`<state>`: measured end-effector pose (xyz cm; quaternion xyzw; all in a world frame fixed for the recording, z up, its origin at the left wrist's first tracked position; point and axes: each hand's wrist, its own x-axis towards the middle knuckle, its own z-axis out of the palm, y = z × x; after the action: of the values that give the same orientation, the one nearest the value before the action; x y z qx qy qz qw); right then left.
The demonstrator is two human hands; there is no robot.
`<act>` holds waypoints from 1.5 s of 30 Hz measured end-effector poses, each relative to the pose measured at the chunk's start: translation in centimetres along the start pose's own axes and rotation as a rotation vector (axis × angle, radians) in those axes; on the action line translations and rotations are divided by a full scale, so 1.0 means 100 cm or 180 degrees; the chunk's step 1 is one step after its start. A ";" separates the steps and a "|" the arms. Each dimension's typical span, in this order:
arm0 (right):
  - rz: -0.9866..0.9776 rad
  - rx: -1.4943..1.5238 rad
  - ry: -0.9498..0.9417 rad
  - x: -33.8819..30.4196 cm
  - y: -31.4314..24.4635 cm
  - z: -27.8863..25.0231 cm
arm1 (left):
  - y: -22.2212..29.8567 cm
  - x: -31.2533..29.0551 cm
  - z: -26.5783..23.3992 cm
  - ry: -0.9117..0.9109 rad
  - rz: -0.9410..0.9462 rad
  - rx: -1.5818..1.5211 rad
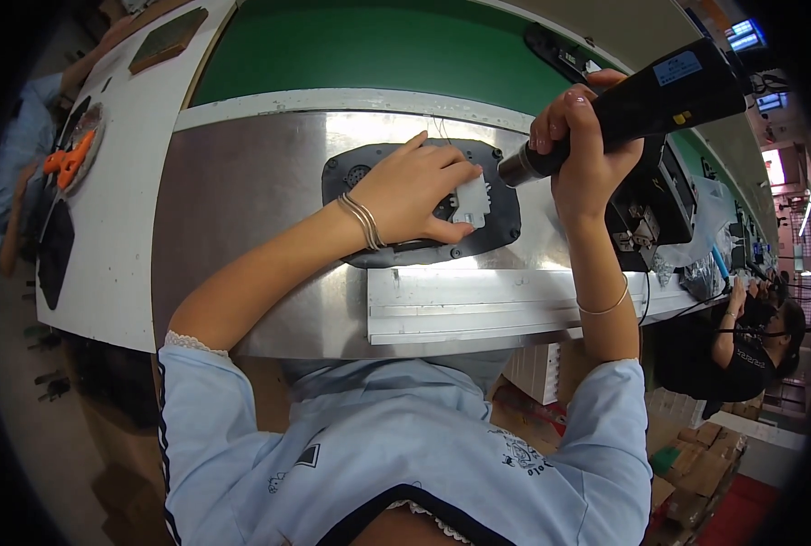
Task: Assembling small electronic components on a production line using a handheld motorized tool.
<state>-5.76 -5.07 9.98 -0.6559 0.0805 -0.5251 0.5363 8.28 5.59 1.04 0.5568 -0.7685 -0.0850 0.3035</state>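
A dark grey oval plastic panel (501,223) lies flat on the steel worktop (241,182). My left hand (414,191) rests on it, fingers pressing a small white plastic part (472,202) against the panel. My right hand (580,136) grips a black electric screwdriver (651,96), held slanted with its metal tip (514,168) just above the panel's right side, close to the white part. Thin bracelets circle both wrists.
A green conveyor belt (378,45) runs behind the worktop. A black fixture (651,214) and clear bags (705,227) sit at the right. Orange parts (67,156) lie on a white table at left. Another person (751,346) works at the far right. Cardboard boxes (696,464) stand below.
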 end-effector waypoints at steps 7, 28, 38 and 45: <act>-0.0038 -0.0084 -0.0060 -0.002 0.004 0.000 | -0.001 -0.001 0.001 0.0014 0.0021 -0.0022; -0.0713 -0.0840 0.0576 -0.019 -0.090 -0.085 | 0.000 0.007 -0.002 0.0009 0.0014 -0.0293; -0.0756 -0.0904 0.0971 -0.017 -0.095 -0.083 | -0.011 0.014 0.002 -0.0006 0.0526 -0.0344; -0.0807 -0.1302 0.0870 -0.013 -0.070 -0.077 | -0.013 0.015 -0.002 -0.0095 0.0443 -0.0398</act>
<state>-15.46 -6.10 13.74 -0.6785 0.1738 -0.6444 0.3069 9.12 3.77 1.13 0.4807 -0.8030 -0.1199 0.3314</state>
